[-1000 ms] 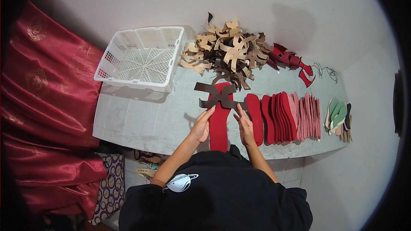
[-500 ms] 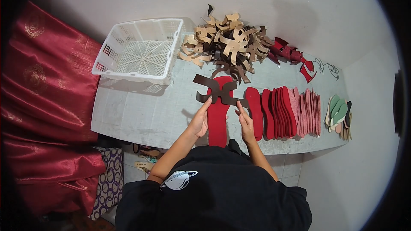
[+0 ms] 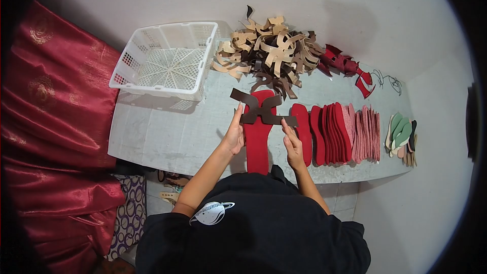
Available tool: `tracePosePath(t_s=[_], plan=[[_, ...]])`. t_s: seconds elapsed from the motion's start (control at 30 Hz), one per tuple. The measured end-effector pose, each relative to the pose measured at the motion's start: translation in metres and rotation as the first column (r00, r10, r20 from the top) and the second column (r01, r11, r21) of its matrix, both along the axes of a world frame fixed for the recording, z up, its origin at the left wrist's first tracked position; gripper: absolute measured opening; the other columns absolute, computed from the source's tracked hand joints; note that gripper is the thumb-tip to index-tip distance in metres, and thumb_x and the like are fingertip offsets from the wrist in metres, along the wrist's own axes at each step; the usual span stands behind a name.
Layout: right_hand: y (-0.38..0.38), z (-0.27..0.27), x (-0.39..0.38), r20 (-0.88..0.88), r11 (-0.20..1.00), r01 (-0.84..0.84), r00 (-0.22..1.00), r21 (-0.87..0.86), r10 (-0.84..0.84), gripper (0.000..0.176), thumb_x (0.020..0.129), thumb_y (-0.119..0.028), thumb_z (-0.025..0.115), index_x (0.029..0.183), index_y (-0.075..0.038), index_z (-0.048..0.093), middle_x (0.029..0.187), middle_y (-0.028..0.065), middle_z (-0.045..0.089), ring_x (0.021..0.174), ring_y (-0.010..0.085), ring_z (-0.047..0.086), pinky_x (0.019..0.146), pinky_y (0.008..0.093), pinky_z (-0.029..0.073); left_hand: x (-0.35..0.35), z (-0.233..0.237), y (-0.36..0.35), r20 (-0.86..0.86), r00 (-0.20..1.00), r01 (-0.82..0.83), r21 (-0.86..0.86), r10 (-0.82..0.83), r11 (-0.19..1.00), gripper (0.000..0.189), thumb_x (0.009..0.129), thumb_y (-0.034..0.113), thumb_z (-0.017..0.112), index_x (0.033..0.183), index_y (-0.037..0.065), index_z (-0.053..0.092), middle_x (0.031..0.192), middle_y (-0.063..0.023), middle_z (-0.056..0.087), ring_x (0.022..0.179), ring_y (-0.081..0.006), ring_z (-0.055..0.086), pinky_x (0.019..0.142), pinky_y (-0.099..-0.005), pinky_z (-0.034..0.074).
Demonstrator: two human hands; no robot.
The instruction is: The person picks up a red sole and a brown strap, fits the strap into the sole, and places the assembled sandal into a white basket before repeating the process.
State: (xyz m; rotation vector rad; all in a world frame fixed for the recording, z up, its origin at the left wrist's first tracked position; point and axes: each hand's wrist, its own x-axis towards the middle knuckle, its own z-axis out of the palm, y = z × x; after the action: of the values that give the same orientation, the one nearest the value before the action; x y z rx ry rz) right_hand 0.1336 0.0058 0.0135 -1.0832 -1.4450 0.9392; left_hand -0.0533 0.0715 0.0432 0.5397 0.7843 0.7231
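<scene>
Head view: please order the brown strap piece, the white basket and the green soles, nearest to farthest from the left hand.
1. Brown strap piece, held by the left hand.
2. White basket, far left.
3. Green soles, far right.

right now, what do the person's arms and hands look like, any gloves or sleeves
The left hand and right hand are bare, no gloves. The forearms are uncovered up to a black fabric top, which has a white ringed-planet print near the left shoulder. No watch or ring shows.
</scene>
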Motion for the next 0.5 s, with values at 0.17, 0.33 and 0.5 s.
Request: tracePosePath(t_s=[0.17, 0.33, 0.5], plan=[[0.0, 0.004, 0.002, 0.015, 1.0, 0.024, 1.0, 0.004, -0.024, 0.043, 0.088, -0.018, 0.039, 0.126, 0.001, 0.038, 0.127, 0.0121, 0.043, 0.114, 0.0217, 0.039, 0.099, 0.0333, 0.02, 0.003, -0.002, -0.006, -0.037, 0.999, 0.003, -0.012, -0.003, 1.0, 0.078, 0.077, 0.069, 0.029, 0.122, 0.008, 0.042, 0.114, -0.0095, 0.052, 0.103, -0.0187, 0.051, 0.083, -0.0365, 0.044], [-0.002, -0.001, -0.001, -0.012, 1.0, 0.017, 1.0, -0.024, -0.017, 0.043, 0.088, -0.017, 0.039, 0.126, 0.001, 0.037, 0.129, 0.0122, 0.041, 0.119, 0.0225, 0.036, 0.101, 0.0328, 0.019, 0.002, -0.006, -0.008, 0.046, 0.999, 0.001, -0.022, 0.0, 1.0, 0.075, 0.079, 0.067, 0.026, 0.122, 0.008, 0.042, 0.114, -0.0088, 0.052, 0.103, -0.018, 0.052, 0.081, -0.0349, 0.045], [-0.002, -0.007, -0.003, -0.032, 0.999, 0.024, 0.999, -0.029, -0.025, 0.042, 0.088, -0.016, 0.038, 0.127, 0.001, 0.037, 0.13, 0.0119, 0.04, 0.12, 0.0227, 0.034, 0.101, 0.0319, 0.02, 0.002, -0.006, -0.011, 0.042, 0.999, -0.023, -0.042, 0.025, 0.999, 0.074, 0.08, 0.065, 0.026, 0.122, 0.006, 0.041, 0.113, -0.0101, 0.053, 0.102, -0.0181, 0.052, 0.08, -0.0343, 0.046]])
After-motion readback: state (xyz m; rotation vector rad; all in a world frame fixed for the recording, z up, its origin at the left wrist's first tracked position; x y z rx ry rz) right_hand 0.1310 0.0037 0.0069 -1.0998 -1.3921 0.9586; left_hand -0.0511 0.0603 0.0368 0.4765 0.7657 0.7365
